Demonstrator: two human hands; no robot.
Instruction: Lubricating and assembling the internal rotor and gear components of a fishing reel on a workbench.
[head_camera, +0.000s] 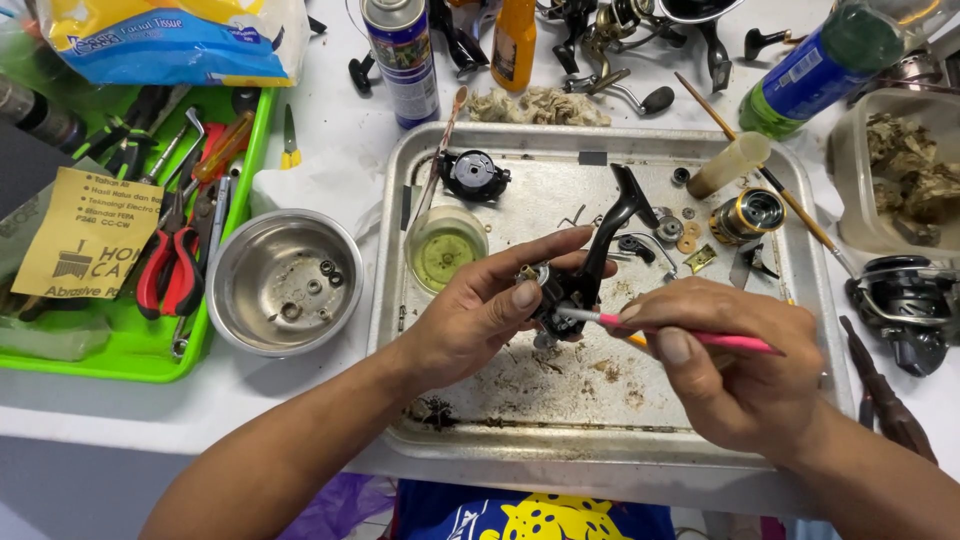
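1. Far left of the metal tray (600, 440), a green plastic bin (140, 350) holds red-handled pliers (170, 270), other hand tools and a tan sheet of abrasive paper (80, 235).
2. Just left of the tray sits a round steel bowl (284, 282) with a few small washers in it.
3. On the tray's left part stands a small clear cup of yellowish liquid (443, 250), with a black round side cover (474, 175) behind it.
4. Over the tray's middle, the left hand (480, 320) is closed around the black fishing-reel body (575, 285), thumb on top, its stem pointing up and away.
5. Right of it, the right hand (740, 370) pinches a thin pink-handled brush (690, 335), whose tip touches the reel body.
6. On the tray's right part lie a gold and black spool (748, 213), small washers and a cream tube.
7. The step in hand looks like brushing or cleaning the reel's inner parts; dirt lies on the tray below.
8. A next stroke would call for a steady hold by the left hand and light, precise brush pressure inside the housing.
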